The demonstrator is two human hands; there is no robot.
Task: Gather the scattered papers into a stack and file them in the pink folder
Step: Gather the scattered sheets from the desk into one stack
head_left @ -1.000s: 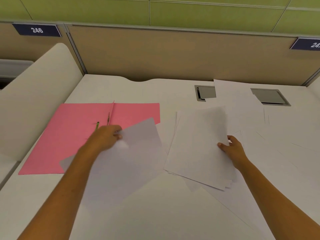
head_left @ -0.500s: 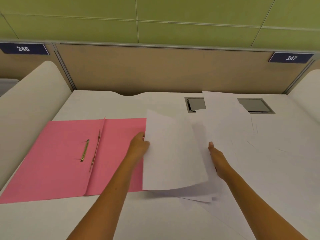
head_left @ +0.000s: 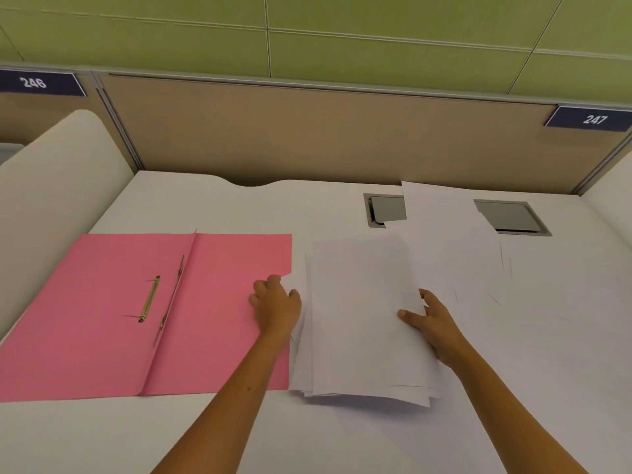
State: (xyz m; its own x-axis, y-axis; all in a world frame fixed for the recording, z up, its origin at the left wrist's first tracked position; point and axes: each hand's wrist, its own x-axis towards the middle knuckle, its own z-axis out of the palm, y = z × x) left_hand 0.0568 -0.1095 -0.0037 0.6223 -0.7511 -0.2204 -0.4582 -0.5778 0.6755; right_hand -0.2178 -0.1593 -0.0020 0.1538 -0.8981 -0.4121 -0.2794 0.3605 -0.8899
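Note:
A pink folder point(head_left: 102, 319) lies open on the white desk at the left, with a brass fastener point(head_left: 149, 299) near its fold. Right of it sits a rough stack of white papers point(head_left: 355, 313). My left hand point(head_left: 275, 304) rests at the stack's left edge, over the folder's right side, fingers curled against the sheets. At the stack's right edge is my right hand point(head_left: 432, 321), thumb on top of the papers. More loose sheets point(head_left: 448, 241) lie scattered behind and to the right.
Two grey cable hatches point(head_left: 513, 217) are set into the desk at the back right, one partly covered by a sheet. A tan partition point(head_left: 307, 131) closes the back, and curved white dividers point(head_left: 51, 172) stand at either side.
My left hand carried a sheet from over the folder rightward and laid it on the stack. Both hands now sit at the stack's two side edges.

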